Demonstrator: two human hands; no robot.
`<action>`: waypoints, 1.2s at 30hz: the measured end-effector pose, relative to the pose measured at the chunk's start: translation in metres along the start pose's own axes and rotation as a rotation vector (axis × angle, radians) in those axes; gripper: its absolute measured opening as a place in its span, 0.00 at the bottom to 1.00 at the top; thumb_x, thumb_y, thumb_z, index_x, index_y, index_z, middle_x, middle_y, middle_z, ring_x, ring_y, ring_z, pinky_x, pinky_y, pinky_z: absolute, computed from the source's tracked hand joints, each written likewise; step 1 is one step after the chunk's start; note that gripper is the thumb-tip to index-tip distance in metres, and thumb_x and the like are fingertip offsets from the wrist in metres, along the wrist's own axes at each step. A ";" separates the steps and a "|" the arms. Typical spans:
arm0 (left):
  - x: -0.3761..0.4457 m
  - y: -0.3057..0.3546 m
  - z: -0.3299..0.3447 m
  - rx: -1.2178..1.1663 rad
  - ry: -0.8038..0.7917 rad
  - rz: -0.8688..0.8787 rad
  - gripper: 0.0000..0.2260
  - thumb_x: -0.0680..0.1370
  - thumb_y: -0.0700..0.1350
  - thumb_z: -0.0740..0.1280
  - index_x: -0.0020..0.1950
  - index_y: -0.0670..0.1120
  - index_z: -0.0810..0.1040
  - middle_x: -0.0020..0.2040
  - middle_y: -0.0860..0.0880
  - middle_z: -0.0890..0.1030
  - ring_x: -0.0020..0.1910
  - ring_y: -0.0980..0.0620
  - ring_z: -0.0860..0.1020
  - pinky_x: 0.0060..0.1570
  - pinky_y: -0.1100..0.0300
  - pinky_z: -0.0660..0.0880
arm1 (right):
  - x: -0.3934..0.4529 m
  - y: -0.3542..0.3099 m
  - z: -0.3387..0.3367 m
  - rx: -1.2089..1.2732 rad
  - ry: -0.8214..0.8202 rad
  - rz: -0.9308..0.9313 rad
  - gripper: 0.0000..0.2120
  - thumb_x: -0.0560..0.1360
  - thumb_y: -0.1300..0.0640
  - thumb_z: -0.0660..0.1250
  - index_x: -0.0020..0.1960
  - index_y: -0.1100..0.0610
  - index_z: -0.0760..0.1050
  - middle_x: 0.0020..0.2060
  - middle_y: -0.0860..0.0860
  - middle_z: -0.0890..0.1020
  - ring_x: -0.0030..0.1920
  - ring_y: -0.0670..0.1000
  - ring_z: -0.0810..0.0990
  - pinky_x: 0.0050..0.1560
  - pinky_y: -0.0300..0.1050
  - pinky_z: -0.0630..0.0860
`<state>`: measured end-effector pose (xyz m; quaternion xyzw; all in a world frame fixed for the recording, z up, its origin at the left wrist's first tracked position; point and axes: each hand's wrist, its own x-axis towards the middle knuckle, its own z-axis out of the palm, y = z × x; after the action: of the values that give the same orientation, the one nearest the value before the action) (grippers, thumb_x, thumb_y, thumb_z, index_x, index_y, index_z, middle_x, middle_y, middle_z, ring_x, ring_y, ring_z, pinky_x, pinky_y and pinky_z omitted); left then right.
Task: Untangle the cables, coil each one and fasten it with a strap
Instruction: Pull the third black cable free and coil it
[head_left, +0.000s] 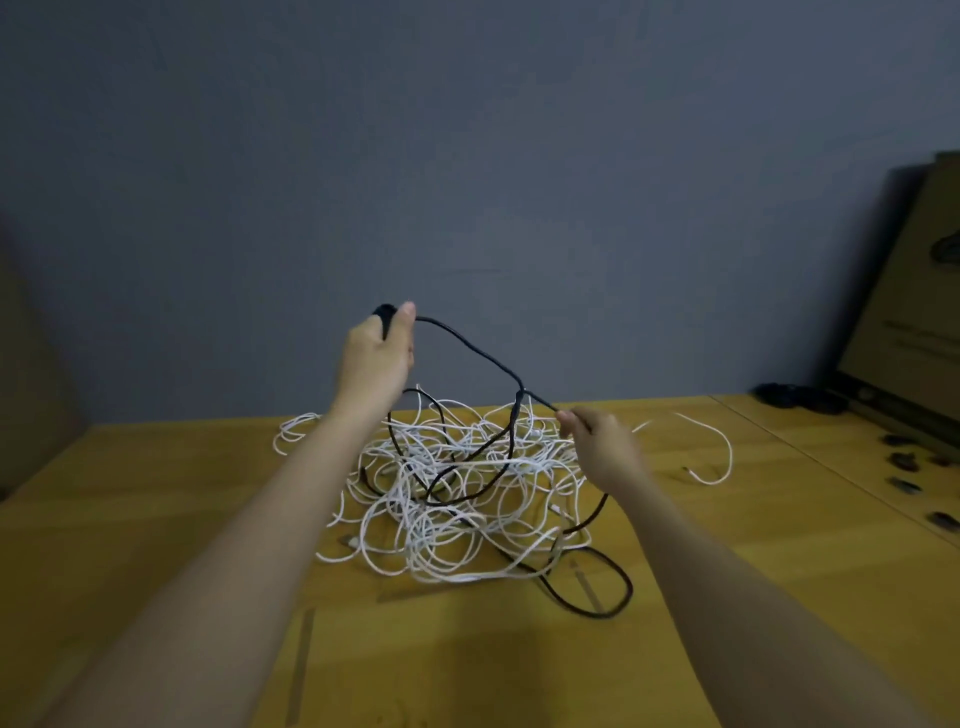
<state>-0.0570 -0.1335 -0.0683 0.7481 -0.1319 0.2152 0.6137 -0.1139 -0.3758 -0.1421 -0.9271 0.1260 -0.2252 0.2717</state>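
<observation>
On the yellow wooden table (156, 519) lies a big messy heap of thin white cables (467, 499), with one long black cable (478, 353) woven through it. The left hand (376, 353) grips the black cable's thick end up high, and the right hand (605, 444) pinches it lower down. Nothing looks coiled or strapped yet, so nearly all the work is left.

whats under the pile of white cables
The wooden table, and parts of the black cable that thread beneath the white cables. Whatever else lies under the pile is covered.
</observation>
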 end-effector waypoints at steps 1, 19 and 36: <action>-0.001 0.000 0.000 0.047 -0.045 0.058 0.19 0.81 0.54 0.58 0.32 0.49 0.67 0.26 0.54 0.70 0.24 0.58 0.69 0.31 0.60 0.65 | 0.002 -0.004 -0.002 0.001 -0.035 -0.003 0.18 0.81 0.44 0.55 0.49 0.54 0.78 0.31 0.47 0.76 0.32 0.51 0.73 0.32 0.45 0.66; -0.016 0.018 -0.011 0.081 -0.209 0.219 0.19 0.81 0.55 0.57 0.33 0.49 0.67 0.25 0.56 0.69 0.25 0.56 0.69 0.32 0.59 0.66 | -0.035 -0.088 -0.038 0.298 -0.142 -0.339 0.04 0.78 0.57 0.66 0.49 0.54 0.80 0.46 0.48 0.82 0.50 0.47 0.79 0.56 0.49 0.75; -0.043 0.008 -0.018 0.321 -0.418 0.089 0.23 0.73 0.68 0.60 0.40 0.48 0.69 0.35 0.53 0.72 0.33 0.55 0.72 0.33 0.59 0.65 | -0.018 -0.115 -0.064 0.318 0.272 -0.304 0.11 0.77 0.49 0.65 0.55 0.52 0.81 0.55 0.46 0.73 0.64 0.48 0.62 0.63 0.42 0.59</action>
<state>-0.1010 -0.1203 -0.0796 0.8574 -0.2528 0.1012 0.4368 -0.1481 -0.3041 -0.0358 -0.8423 -0.0164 -0.4030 0.3576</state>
